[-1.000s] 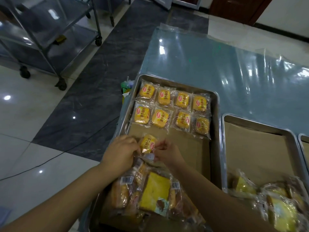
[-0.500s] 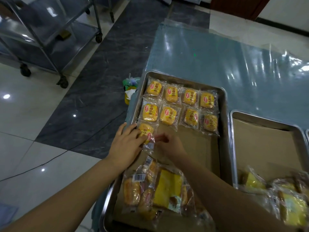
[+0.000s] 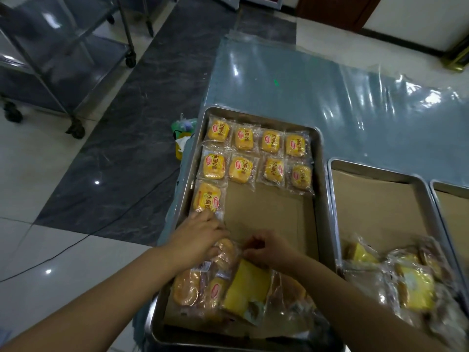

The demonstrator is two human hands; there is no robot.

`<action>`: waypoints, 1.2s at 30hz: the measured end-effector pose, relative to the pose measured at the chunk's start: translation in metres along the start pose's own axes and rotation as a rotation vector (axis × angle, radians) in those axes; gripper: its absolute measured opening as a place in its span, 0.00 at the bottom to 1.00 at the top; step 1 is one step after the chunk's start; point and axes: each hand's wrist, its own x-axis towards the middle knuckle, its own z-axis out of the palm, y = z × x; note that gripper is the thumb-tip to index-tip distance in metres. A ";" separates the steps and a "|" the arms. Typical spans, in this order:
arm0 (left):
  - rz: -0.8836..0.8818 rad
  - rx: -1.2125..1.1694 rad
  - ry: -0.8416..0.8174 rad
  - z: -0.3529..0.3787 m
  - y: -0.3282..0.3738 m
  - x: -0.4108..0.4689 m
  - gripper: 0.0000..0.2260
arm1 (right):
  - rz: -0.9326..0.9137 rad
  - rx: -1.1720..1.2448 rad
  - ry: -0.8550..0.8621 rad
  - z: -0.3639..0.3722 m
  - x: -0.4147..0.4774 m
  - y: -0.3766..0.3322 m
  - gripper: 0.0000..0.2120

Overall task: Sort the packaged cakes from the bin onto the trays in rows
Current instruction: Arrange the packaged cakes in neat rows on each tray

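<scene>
Left grip [image 3: 200, 237] rests loosely on crinkly clear wrappers [image 3: 224, 252]; right grip [image 3: 266, 250] curls, hold unclear, beside a rectangular yellow cake [image 3: 246, 285].

1. This looked like a commercial food-packing room, not a home kitchen.
2. Cardboard-lined steel trays [image 3: 322, 174] sat side by side on a surface [image 3: 304, 85] wrapped in clear plastic film.
3. A wheeled steel rack [image 3: 83, 52] stood on the polished tiled floor [image 3: 38, 161].
4. Identical branded packaged cakes [image 3: 218, 130] lay in rows.

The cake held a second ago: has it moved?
Yes. The cake moved left and away, now lying beside the tray left wall, starting row three.
</scene>
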 end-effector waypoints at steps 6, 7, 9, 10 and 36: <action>-0.067 0.025 -0.052 0.000 0.014 -0.007 0.27 | 0.009 0.029 -0.055 -0.003 -0.017 0.020 0.06; -0.088 0.021 -0.053 -0.001 0.016 -0.008 0.27 | 0.009 0.006 -0.069 -0.005 -0.019 0.023 0.09; -0.131 -0.003 -0.054 -0.004 0.020 -0.009 0.24 | 0.028 -0.038 -0.124 -0.007 -0.023 0.028 0.10; -0.155 -0.023 -0.050 -0.007 0.022 -0.011 0.21 | 0.035 -0.063 -0.147 -0.008 -0.024 0.029 0.10; -0.425 0.202 0.340 -0.015 0.020 0.018 0.16 | 0.089 0.503 0.302 -0.034 0.037 -0.004 0.20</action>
